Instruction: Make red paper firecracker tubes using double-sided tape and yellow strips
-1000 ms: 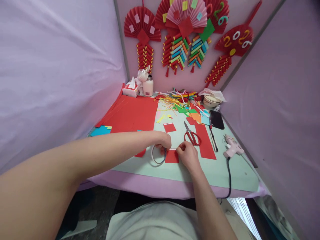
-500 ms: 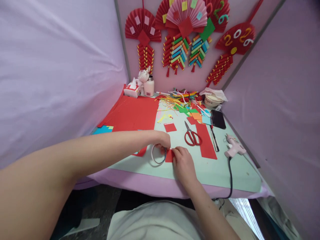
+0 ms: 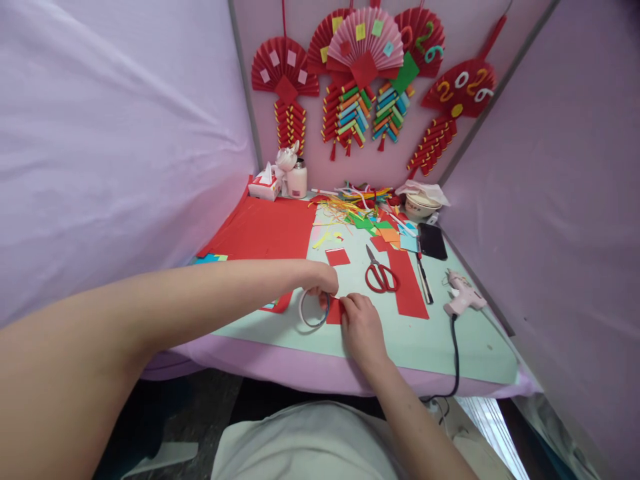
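Green tabletop [image 3: 425, 347] | left fingers [image 3: 316, 291] clutching tape roll [image 3: 301, 311] | right fingers [image 3: 351, 302] touching red paper [image 3: 333, 315] (grip unclear)

Pale green table [image 3: 425, 343]: red sheet [image 3: 270, 230] left, red square [image 3: 334, 313] near front edge; scissors [image 3: 382, 278], red strip [image 3: 410, 283], phone [image 3: 433, 241], glue gun [image 3: 464, 295] right.

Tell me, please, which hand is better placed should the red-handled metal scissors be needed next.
Probably the right hand: it rests at the small red paper piece, nearer the scissors, while the left hand holds the white ring-shaped tape roll, farther away.
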Tool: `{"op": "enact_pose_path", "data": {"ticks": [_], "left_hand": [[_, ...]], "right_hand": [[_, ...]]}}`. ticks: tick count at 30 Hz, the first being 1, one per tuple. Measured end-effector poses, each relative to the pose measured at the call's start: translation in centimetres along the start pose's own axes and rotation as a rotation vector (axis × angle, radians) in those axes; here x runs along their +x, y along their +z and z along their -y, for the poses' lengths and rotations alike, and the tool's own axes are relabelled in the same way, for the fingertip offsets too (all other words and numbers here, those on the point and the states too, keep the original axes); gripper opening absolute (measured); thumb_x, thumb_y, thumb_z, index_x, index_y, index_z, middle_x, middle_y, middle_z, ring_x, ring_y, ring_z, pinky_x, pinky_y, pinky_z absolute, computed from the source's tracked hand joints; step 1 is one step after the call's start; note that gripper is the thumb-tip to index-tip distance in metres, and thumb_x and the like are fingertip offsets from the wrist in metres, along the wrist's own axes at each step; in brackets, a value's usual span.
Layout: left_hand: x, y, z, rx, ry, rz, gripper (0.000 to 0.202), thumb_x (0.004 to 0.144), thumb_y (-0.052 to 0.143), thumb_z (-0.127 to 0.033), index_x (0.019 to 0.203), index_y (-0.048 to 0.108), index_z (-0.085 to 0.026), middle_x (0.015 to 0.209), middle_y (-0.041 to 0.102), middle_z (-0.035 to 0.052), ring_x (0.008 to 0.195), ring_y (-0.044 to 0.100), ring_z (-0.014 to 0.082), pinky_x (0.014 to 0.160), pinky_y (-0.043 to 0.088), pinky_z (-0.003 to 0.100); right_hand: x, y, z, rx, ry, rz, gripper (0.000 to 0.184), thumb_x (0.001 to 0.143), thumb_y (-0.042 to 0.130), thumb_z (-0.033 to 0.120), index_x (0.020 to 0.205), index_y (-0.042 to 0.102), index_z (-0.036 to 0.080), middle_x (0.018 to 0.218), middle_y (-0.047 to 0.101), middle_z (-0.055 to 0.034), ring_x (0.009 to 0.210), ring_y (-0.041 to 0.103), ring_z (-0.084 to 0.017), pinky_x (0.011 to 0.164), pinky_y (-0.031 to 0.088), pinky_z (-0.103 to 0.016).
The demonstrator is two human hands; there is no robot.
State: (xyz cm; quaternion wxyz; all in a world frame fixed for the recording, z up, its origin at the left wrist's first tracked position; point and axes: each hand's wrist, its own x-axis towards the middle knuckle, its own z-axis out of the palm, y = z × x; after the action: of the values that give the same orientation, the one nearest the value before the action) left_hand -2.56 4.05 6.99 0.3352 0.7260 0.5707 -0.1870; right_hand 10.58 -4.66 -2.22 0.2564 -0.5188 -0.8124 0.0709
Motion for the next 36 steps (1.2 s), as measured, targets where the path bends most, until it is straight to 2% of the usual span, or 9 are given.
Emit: {"op": "enact_pose_path", "data": {"ticks": [4,9,15,27,33,36], "left_hand": [[0.0,0.2,-0.2,0.017,-0.098,0.075,0.017,0.066,0.058,-0.021,0.051,0.059,-0.014,0.044,0.050,0.0043,0.044,0.035,0.0117,0.047,0.035,0.027],[-0.9,0.0,-0.4,-0.001,-0.130,0.084,0.023,0.070,0.056,-0.024,0.048,0.054,-0.015,0.044,0.048,0.0028,0.043,0.033,0.0105,0.046,0.032,0.026],[-1.4,0.2,0.5,-0.026,-0.134,0.075,0.024,0.070,0.057,-0.033,0.053,0.058,-0.015,0.042,0.045,0.0017,0.042,0.034,0.0115,0.044,0.031,0.025],[-1.8,0.8,2.4,-0.051,-0.102,0.031,0.019,0.068,0.055,-0.030,0.058,0.062,-0.015,0.042,0.043,0.0015,0.045,0.042,0.0160,0.050,0.036,0.028],[-1.8,1.2,2.8,-0.060,-0.078,0.005,0.026,0.073,0.056,-0.035,0.062,0.066,-0.013,0.046,0.051,0.0037,0.051,0.050,0.0177,0.058,0.042,0.029],[-1.9,1.2,2.8,-0.060,-0.071,-0.006,0.031,0.077,0.057,-0.037,0.069,0.068,-0.010,0.055,0.059,0.0066,0.060,0.056,0.0194,0.063,0.045,0.029]], "right_hand": [[0.0,0.0,-0.1,0.005,-0.004,-0.010,0.027,0.084,0.044,0.006,0.099,0.063,0.017,0.097,0.060,-0.0077,0.092,0.049,-0.020,0.079,0.038,-0.031],[0.0,0.0,-0.1,-0.002,0.000,-0.011,0.027,0.084,0.044,0.005,0.099,0.063,0.017,0.097,0.060,-0.0074,0.092,0.050,-0.020,0.079,0.038,-0.030],[0.0,-0.1,0.0,-0.051,0.002,-0.003,0.027,0.085,0.043,0.006,0.100,0.062,0.017,0.097,0.060,-0.0073,0.091,0.049,-0.019,0.078,0.037,-0.030],[0.3,-1.3,0.4,-0.292,-0.073,0.150,0.026,0.089,0.046,0.012,0.109,0.059,0.021,0.100,0.059,-0.0063,0.091,0.049,-0.020,0.072,0.033,-0.031],[0.5,-1.6,0.9,-0.381,-0.125,0.201,0.034,0.088,0.047,0.011,0.119,0.054,0.020,0.100,0.059,-0.0081,0.092,0.050,-0.022,0.075,0.033,-0.035],[0.7,-1.8,1.2,-0.413,-0.140,0.227,0.038,0.087,0.047,0.010,0.123,0.052,0.019,0.100,0.060,-0.0088,0.092,0.051,-0.023,0.076,0.033,-0.036]]}}
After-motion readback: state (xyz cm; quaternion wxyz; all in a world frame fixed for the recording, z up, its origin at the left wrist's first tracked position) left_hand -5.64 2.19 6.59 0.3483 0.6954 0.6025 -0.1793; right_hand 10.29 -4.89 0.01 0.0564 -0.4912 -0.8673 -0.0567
